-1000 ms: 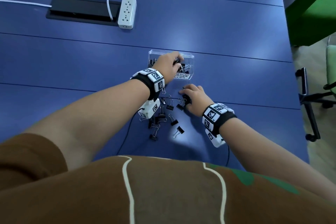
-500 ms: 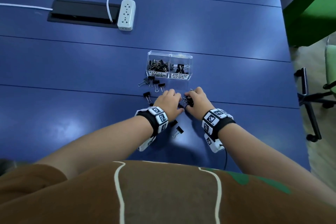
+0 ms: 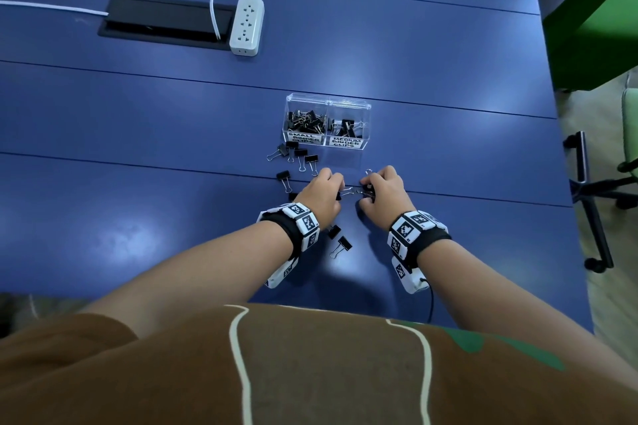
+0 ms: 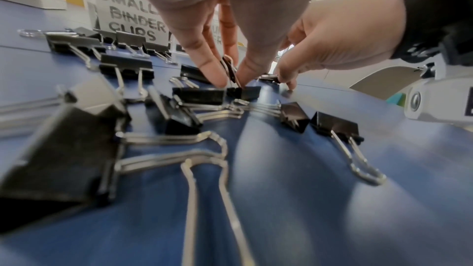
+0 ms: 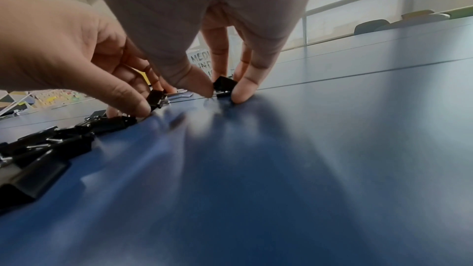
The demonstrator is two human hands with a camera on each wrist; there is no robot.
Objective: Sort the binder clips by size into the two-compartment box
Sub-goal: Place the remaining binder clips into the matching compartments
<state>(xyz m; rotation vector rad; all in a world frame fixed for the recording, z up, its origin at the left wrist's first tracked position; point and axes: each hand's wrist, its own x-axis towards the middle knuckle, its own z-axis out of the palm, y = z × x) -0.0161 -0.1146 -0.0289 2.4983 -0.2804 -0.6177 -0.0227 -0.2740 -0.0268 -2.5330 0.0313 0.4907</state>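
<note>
Pinching a small black binder clip (image 5: 224, 84) between thumb and fingertips, the right hand (image 3: 383, 195) holds it on the blue tabletop (image 3: 448, 155). Just beside, the left hand (image 3: 319, 197) pinches another binder clip (image 4: 243, 91). Loose clips (image 3: 298, 155) lie near the clear two-compartment box (image 3: 328, 103), both compartments holding clips.

The desk (image 3: 448, 155) has a smooth blue top with a soft sheen that catches the light. The binder clips (image 4: 202, 95) have glossy black bodies and shiny silver wire handles. The box (image 3: 328, 103) is clear, glossy plastic with white paper labels. The power strip (image 3: 247, 26) is smooth pale plastic.
</note>
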